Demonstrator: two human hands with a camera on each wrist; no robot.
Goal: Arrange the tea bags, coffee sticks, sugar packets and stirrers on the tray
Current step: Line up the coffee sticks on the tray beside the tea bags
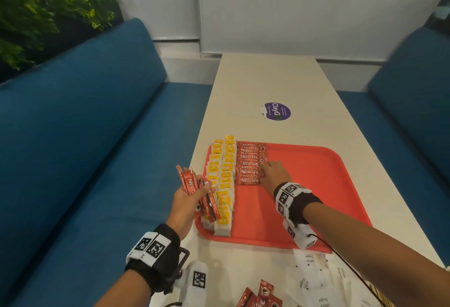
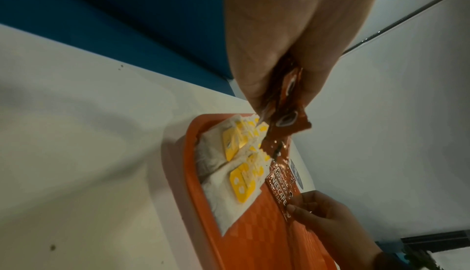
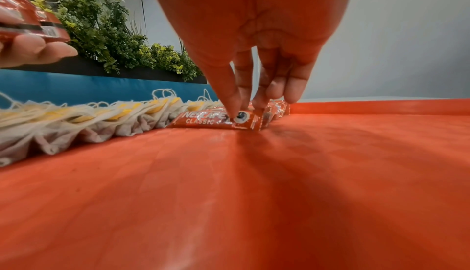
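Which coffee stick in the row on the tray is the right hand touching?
The nearest coffee stick, the last of the row on the tray. The right hand has fingertips on its right end; the sticks beyond lie untouched.

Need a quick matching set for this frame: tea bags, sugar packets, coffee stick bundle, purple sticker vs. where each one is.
Things:
1. tea bags
2. sugar packets
3. coffee stick bundle
4. purple sticker

Places:
A. held in the left hand
B. on the table beyond the tray
C. in rows at the tray's left edge
D. on the table in front of the tray, nearest the person

Pairs: 1-C, 2-D, 3-A, 4-B
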